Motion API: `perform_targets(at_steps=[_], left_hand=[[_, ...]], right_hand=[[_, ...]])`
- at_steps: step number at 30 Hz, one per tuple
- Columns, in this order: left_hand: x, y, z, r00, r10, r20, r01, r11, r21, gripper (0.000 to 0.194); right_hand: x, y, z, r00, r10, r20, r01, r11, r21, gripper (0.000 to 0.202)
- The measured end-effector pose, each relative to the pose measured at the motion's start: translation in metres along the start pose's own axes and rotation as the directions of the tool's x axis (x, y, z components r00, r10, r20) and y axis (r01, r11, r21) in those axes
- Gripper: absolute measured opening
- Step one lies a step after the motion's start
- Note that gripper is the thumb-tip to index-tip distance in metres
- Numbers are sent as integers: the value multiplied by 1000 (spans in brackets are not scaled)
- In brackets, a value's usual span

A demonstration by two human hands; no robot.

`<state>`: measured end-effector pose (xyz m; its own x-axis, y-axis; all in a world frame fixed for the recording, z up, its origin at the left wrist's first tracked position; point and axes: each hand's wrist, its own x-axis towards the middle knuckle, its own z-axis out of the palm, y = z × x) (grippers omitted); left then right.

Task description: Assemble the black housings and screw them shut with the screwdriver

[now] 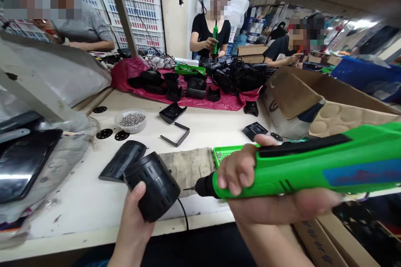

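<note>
My left hand (135,212) grips a black plastic housing (153,185), rounded and slotted, with the thumb across its near side. A black cord hangs below it. My right hand (250,183) is wrapped around a green electric screwdriver (300,167) with a black nose. Its thin bit points left toward the housing, and a small gap seems to lie between them. Behind the housing rests another black slotted shell (125,160). A green tray (221,154) of small screws is partly hidden by my right hand.
A clear bowl of small metal parts (131,120), a black U-shaped bracket (177,134) and black discs (104,134) lie on the white table (78,200). Black parts cover a pink sheet (225,104) behind. An open carton (291,91) stands right. Several people work across the table.
</note>
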<state>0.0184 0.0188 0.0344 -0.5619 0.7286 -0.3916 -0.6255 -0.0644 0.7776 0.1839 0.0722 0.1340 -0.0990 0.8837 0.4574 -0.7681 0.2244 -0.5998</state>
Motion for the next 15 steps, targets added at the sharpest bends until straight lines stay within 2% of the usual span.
perform_targets(at_steps=[3,6,11,15], left_hand=[[2,3,-8,999,-29,23,30,999,-38,64],[0,3,-8,998,-32,47,34,998,-46,65],[-1,2,-4,1000,-22,3,22,999,-47,61],[-2,1,-2,1000,-25,14,25,999,-26,59]], right_hand=[[4,-18,3,1000,9,-6,-10,995,-100,49],[2,-23,2,999,36,21,-32,984,-173,48],[-1,-1,-10,1000,-5,27,8,993,-115,52],[1,11,-14,997,12,71,-4,994,-110,50]])
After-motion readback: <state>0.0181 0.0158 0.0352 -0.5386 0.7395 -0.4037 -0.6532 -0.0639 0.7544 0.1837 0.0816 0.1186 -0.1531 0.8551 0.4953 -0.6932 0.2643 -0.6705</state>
